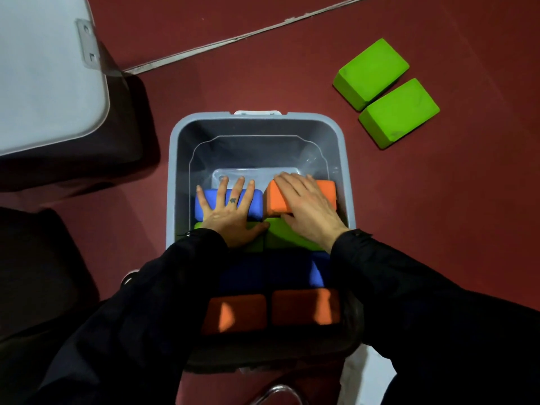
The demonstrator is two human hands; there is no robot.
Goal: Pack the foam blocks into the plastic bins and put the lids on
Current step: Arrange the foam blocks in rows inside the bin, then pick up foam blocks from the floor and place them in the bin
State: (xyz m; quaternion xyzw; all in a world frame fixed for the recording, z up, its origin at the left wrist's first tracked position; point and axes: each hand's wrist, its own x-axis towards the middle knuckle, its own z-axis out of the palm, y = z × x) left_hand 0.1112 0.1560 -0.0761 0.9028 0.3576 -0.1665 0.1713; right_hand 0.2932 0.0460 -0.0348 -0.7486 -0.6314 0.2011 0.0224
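A grey plastic bin [175, 176] stands open on the red floor below me. Inside, foam blocks lie in rows of two: orange ones [304, 306] nearest me, blue ones [317, 270], green ones [289, 238], then a blue block [257, 203] and an orange block [328, 190] farthest in. My left hand [228, 214] presses flat on that far blue block, fingers spread. My right hand [306, 211] lies flat over the far orange block. The bin's far end holds no blocks. Two green blocks [371, 71] [399, 112] lie side by side on the floor at the right.
A pale grey lid [43, 77] lies on a dark bin at the upper left. Another dark shape fills the lower left. A light seam [248, 36] runs across the floor behind the bin. My black sleeves cover the bin's near sides.
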